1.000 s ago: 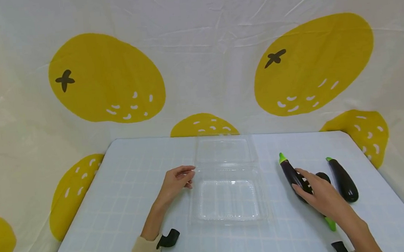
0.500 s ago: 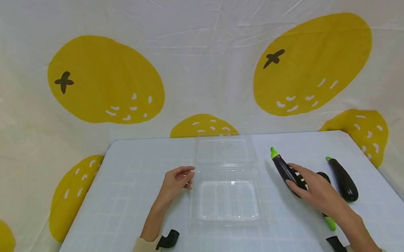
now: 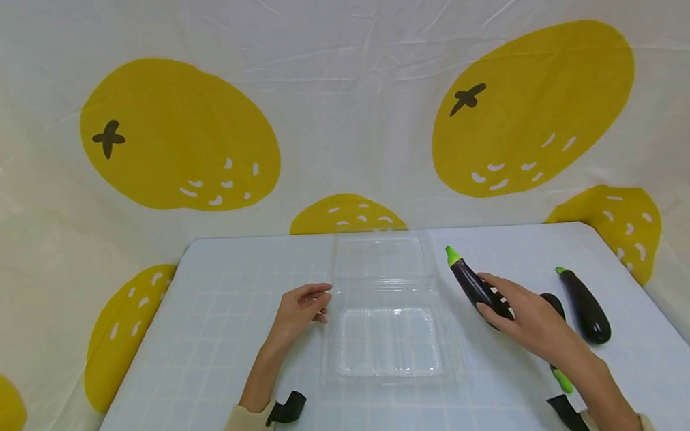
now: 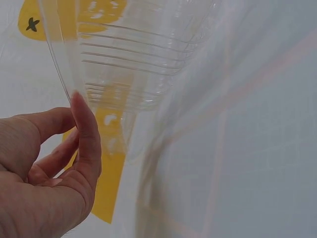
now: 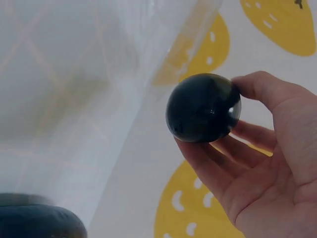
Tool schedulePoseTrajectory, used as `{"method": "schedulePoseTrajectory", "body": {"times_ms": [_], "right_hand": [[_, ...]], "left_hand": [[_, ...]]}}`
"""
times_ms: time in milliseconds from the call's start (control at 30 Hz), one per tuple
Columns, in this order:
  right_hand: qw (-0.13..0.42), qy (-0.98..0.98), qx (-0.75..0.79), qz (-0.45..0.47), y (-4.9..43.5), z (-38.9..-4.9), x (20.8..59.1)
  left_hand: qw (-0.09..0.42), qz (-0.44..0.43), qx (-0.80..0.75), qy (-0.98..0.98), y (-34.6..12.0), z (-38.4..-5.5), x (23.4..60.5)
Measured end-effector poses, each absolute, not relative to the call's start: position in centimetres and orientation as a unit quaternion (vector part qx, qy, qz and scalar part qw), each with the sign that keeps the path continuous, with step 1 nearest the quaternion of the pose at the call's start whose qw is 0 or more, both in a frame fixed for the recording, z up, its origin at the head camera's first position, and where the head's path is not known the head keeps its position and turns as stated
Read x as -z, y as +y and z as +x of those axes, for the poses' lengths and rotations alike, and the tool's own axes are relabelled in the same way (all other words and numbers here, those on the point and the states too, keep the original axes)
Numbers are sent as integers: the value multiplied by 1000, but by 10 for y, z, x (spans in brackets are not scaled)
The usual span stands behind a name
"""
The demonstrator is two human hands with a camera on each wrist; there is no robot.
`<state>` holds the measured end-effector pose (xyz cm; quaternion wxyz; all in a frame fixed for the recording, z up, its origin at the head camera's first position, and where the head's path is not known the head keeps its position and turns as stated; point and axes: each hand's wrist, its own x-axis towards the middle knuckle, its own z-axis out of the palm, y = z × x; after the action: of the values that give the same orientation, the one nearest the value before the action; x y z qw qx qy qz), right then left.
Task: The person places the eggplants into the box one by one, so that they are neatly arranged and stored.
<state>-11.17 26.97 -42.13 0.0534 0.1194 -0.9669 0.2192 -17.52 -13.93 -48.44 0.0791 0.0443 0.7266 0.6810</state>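
I see the tabletop point(image 3: 230, 308) with a clear container point(image 3: 387, 345) mid-field, lid point(image 3: 379, 257) back at 12 o'clock, likely to expose the base. Left hand point(image 3: 297, 313) at its 9, fingertips at the rim, probably steadying; can't tell pinch or touch. Right hand point(image 3: 526, 312) at its 3 grips the held eggplant point(image 3: 466, 280) mid-body, likely for balance, stem toward 11. Loose eggplant point(image 3: 587, 310) and half-hidden eggplant point(image 3: 552, 301) farther out at 3. Right-wrist view gives me the held eggplant's blunt end point(image 5: 200, 110); head view hides it.

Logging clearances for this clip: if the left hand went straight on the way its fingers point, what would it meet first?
The clear hinged plastic container, at its left edge. The left hand is close beside it, perhaps touching; depth is unclear.
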Motion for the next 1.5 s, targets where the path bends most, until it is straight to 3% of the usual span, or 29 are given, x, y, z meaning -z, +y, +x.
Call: {"method": "schedulePoseTrajectory", "body": {"times_ms": [800,1500], "right_hand": [[38,-958,-211,190,228,-117,402],[54,-919,-221,322,199,-121,411]], "left_hand": [[81,48,-671,735,-141,-174,483],[81,39,-671,736,-139,-177,485]]}}
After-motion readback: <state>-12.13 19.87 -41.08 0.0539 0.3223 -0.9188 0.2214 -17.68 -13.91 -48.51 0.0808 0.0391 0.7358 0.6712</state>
